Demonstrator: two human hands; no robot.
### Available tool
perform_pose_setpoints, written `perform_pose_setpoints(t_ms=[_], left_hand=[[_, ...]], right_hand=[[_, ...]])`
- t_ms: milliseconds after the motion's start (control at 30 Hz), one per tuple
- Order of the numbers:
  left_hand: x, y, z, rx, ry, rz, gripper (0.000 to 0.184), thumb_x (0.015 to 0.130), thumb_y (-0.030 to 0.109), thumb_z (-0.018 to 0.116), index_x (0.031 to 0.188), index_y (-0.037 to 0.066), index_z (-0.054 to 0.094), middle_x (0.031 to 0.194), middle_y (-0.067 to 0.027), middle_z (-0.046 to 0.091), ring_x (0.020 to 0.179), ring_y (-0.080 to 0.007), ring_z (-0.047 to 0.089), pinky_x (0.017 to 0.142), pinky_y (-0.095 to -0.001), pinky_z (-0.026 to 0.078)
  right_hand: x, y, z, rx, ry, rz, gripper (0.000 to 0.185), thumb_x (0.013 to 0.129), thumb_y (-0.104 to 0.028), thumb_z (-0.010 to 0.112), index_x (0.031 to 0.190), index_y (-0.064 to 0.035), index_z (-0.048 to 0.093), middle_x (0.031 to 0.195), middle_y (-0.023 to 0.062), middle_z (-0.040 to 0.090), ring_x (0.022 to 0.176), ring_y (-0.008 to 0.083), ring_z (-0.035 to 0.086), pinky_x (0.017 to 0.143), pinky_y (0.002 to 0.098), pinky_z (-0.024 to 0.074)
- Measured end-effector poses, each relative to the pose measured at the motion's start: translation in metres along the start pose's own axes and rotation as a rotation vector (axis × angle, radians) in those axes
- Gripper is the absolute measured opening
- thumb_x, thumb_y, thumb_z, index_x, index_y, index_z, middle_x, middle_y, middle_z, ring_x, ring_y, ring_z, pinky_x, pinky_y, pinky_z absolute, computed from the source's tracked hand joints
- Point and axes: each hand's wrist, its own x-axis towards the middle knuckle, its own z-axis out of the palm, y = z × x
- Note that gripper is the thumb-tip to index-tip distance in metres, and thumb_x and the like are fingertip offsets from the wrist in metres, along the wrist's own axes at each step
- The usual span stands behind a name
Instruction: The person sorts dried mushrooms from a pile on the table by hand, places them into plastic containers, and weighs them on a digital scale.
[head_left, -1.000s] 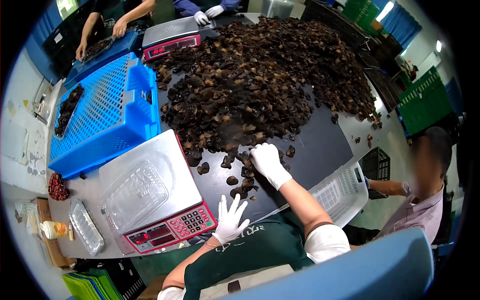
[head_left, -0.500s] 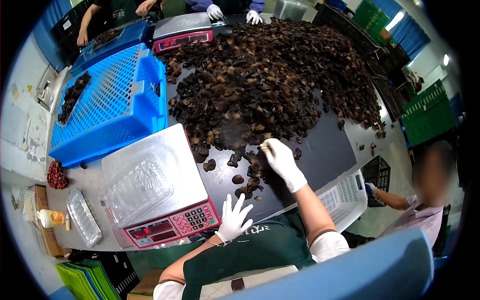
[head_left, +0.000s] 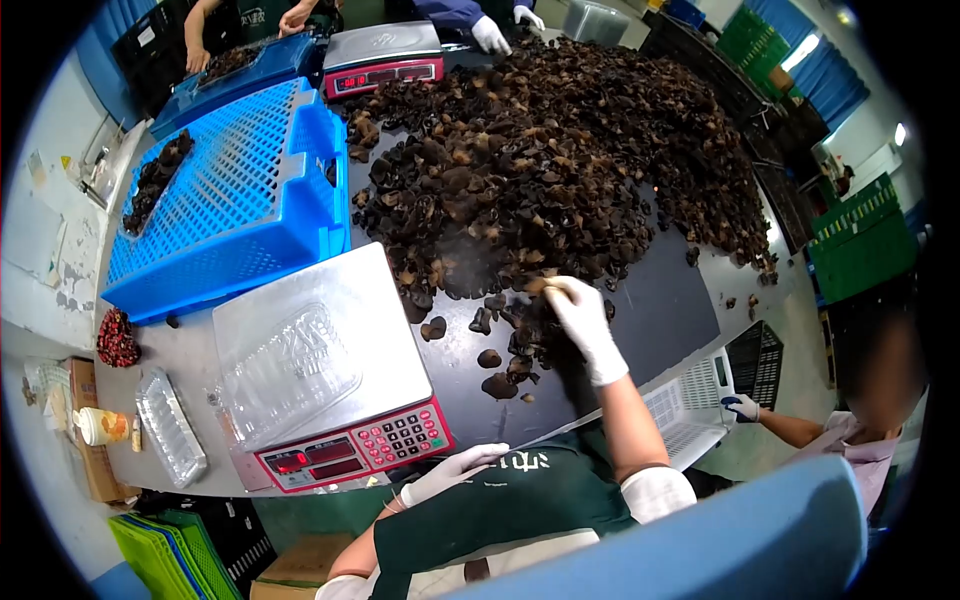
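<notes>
My right hand [head_left: 582,318], in a white glove, is closed at the near edge of a big pile of dark brown wood ear mushrooms [head_left: 500,190]. Its fingertips pinch a lighter brown wood ear mushroom [head_left: 541,285]. Several loose pieces lie on the black board [head_left: 665,310] below that hand. My left hand [head_left: 455,473], also gloved, is held low against my green apron with its fingers stretched out and nothing in them. Left of it stands a red scale [head_left: 375,445], with a clear plastic tray [head_left: 295,375] on its metal plate.
A blue crate [head_left: 225,190] sits behind the scale, a strip of mushrooms on it. Another clear tray [head_left: 170,425] and a cup [head_left: 100,427] are at the left. Co-workers' hands work by a second scale [head_left: 383,55]. A gloved person holds a white basket [head_left: 690,405] at right.
My left hand has drawn back from above the table edge to my apron. My right hand stays at the pile, now with a brown piece showing at its fingertips. The view has shifted slightly.
</notes>
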Motion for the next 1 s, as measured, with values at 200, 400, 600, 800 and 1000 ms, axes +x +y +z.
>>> perform_pose_setpoints(t_ms=[200, 400, 600, 800, 1000], left_hand=[[0.014, -0.019, -0.018, 0.024, -0.055, 0.064, 0.045, 0.104, 0.015, 0.051, 0.146, 0.001, 0.040, 0.138, -0.0085, 0.052, 0.128, -0.0139, 0.048, 0.109, -0.0273, 0.037], [0.026, -0.012, -0.018, 0.078, -0.074, -0.035, 0.043, 0.104, 0.015, 0.051, 0.144, 0.001, 0.042, 0.134, -0.0061, 0.054, 0.122, -0.0114, 0.052, 0.105, -0.0257, 0.040], [0.026, -0.011, -0.016, 0.130, -0.020, -0.110, 0.044, 0.103, 0.018, 0.053, 0.143, 0.002, 0.045, 0.133, -0.0052, 0.055, 0.119, -0.0104, 0.052, 0.104, -0.0254, 0.040], [0.025, -0.011, -0.019, 0.188, -0.051, -0.034, 0.043, 0.104, 0.018, 0.053, 0.143, 0.002, 0.045, 0.130, -0.0049, 0.056, 0.116, -0.0103, 0.053, 0.103, -0.0253, 0.041], [0.029, -0.034, -0.046, 0.585, -0.247, 0.403, 0.047, 0.106, 0.020, 0.045, 0.148, 0.000, 0.039, 0.143, -0.0177, 0.049, 0.138, -0.0271, 0.041, 0.118, -0.0357, 0.024]], right_hand=[[-0.062, 0.058, -0.113, 0.094, 0.296, 0.277, 0.019, 0.094, -0.013, 0.065, 0.106, 0.0012, 0.069, 0.089, 0.0013, 0.068, 0.077, 0.0079, 0.059, 0.070, 0.0229, 0.0481], [-0.072, 0.033, -0.113, 0.134, 0.330, 0.191, 0.017, 0.093, -0.005, 0.063, 0.107, 0.0026, 0.070, 0.082, 0.0017, 0.066, 0.070, 0.0104, 0.056, 0.067, 0.0252, 0.0471], [-0.059, 0.006, -0.087, -0.116, 0.342, -0.026, 0.016, 0.091, -0.004, 0.064, 0.104, -0.0045, 0.072, 0.081, 0.0067, 0.064, 0.074, 0.0170, 0.061, 0.070, 0.0274, 0.0479], [-0.121, 0.066, -0.171, -0.542, 0.403, 0.155, 0.014, 0.093, -0.011, 0.062, 0.103, -0.0026, 0.069, 0.090, 0.0135, 0.070, 0.081, 0.0258, 0.067, 0.076, 0.0336, 0.0520], [-0.127, 0.069, -0.173, -1.006, 0.091, 0.365, 0.050, 0.085, -0.035, 0.066, 0.125, -0.0069, 0.062, 0.109, 0.0178, 0.068, 0.100, 0.0351, 0.065, 0.088, 0.0442, 0.0516]])
